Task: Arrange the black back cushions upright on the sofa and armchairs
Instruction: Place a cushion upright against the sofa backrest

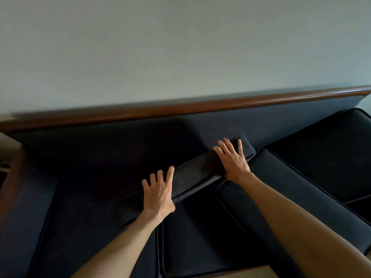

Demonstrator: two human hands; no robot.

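Note:
A black back cushion (197,174) is tilted up off the seat of the dark sofa (120,141), its top edge running diagonally from lower left to upper right. My left hand (159,192) lies on the lower left part of that edge with fingers spread and straight. My right hand (232,160) rests flat on the upper right part, fingers spread over the edge. A second black cushion (281,189) lies flat on the seat to the right, and a third (337,149) lies farther right at the back.
The sofa has a brown wooden top rail (180,108) against a pale wall (180,47). A wooden armrest (10,177) stands at the left end. Seat cushions (200,247) fill the front, with a strip of pale floor at the bottom right.

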